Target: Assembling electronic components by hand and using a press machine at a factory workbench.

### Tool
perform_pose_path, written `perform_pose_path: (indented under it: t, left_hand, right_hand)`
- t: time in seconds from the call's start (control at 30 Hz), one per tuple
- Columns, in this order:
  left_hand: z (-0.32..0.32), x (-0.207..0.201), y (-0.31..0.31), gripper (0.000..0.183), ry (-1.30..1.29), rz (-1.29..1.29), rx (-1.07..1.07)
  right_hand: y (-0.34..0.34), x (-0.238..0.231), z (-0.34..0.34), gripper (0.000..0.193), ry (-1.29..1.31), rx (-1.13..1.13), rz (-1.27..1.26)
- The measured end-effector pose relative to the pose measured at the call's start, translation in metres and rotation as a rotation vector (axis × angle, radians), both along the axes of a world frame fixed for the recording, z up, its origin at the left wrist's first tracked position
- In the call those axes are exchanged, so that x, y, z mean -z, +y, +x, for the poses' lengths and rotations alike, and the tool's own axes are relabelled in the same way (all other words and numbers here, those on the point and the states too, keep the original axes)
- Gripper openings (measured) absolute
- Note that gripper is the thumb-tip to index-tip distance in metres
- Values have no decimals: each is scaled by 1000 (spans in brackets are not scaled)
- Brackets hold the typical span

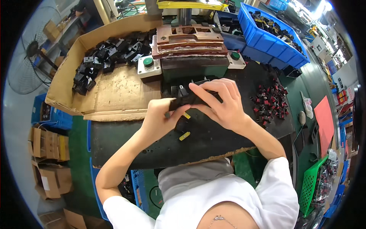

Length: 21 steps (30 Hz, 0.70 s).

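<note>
Both hands meet over the middle of the black worktable, in front of the press fixture. Between them is a black plastic part with metal tabs standing up from it. My left hand grips its left end, thumb and fingers closed. My right hand pinches its right side, with the fingers bent over the top and covering much of it. Just below the hands, two small yellow pieces lie on the table.
A cardboard tray of black parts stands left. Behind the hands is a press with a copper-coloured fixture, flanked by green buttons. Small red-and-black pieces are heaped right. A blue bin sits back right.
</note>
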<state>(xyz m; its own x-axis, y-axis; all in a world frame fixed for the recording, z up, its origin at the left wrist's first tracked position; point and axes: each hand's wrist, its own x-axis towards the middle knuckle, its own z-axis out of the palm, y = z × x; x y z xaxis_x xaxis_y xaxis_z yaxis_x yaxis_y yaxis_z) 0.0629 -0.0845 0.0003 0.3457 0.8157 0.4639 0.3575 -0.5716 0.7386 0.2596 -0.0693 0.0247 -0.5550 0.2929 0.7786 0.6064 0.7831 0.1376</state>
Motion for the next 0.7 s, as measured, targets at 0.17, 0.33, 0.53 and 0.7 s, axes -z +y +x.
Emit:
perform_pose_path:
  t: [0.17, 0.33, 0.53, 0.7]
  left_hand:
    - [1, 13, 5, 14, 168, 296, -25]
    - [0, 10, 7, 15, 254, 384, -10]
    - [-2, 4, 6, 17, 239, 307, 40]
    - [-27, -3, 15, 15, 219, 253, 119]
  right_hand:
    - [1, 6, 5, 38, 259, -189, -397]
    - [-3, 10, 6, 28, 283, -195, -446]
    - [-10, 3, 8, 31, 115, -66, -361]
    - [4, -12, 17, 64, 303, -102, -477]
